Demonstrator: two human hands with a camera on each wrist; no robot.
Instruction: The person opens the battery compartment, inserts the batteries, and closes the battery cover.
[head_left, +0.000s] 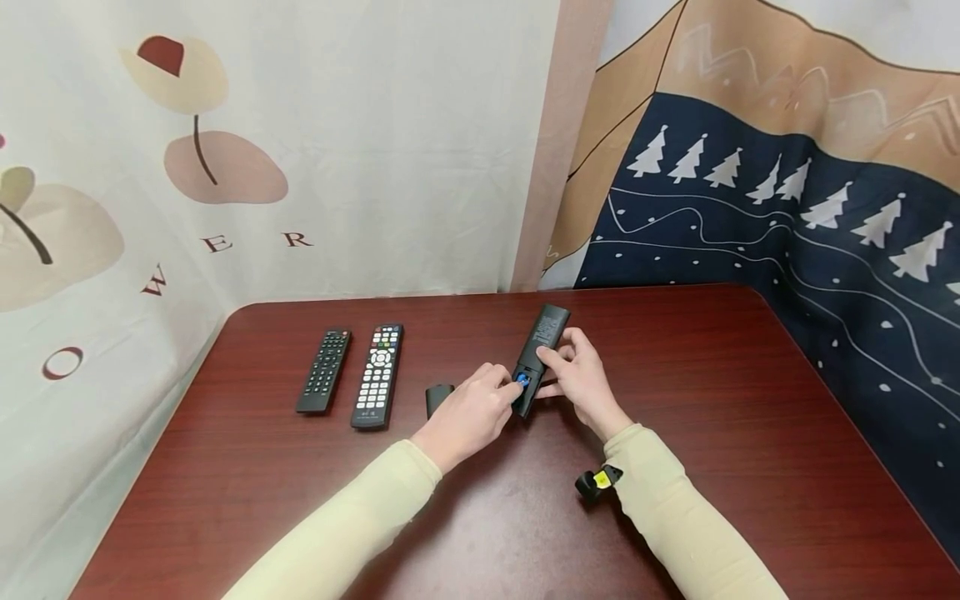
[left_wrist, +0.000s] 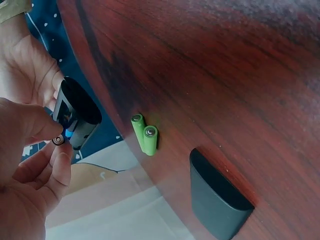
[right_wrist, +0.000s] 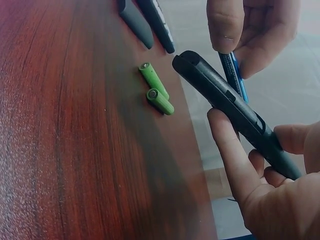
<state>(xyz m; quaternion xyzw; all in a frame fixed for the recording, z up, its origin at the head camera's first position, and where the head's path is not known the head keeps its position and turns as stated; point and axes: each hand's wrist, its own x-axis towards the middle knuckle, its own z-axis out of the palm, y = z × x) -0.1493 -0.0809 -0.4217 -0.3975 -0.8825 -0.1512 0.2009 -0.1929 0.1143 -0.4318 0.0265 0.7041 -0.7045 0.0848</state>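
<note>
My right hand (head_left: 585,383) holds a black remote control (head_left: 551,325) raised above the table, its back up and battery compartment uncovered. My left hand (head_left: 472,412) pinches a blue-and-black battery (right_wrist: 232,75) between thumb and fingers, at the compartment. Blue shows inside the compartment in the left wrist view; whether that is a second battery I cannot tell. Two green batteries (left_wrist: 150,142) lie side by side on the table, hidden in the head view. Left of them rests the black battery cover (left_wrist: 215,200), partly behind my left hand in the head view.
Two more remotes lie buttons up on the left of the brown table (head_left: 712,350): a smaller black remote (head_left: 325,371) and a longer remote with white buttons (head_left: 377,375). A printed curtain (head_left: 412,150) hangs behind the table. A small black-and-yellow device (head_left: 600,482) sits at my right wrist.
</note>
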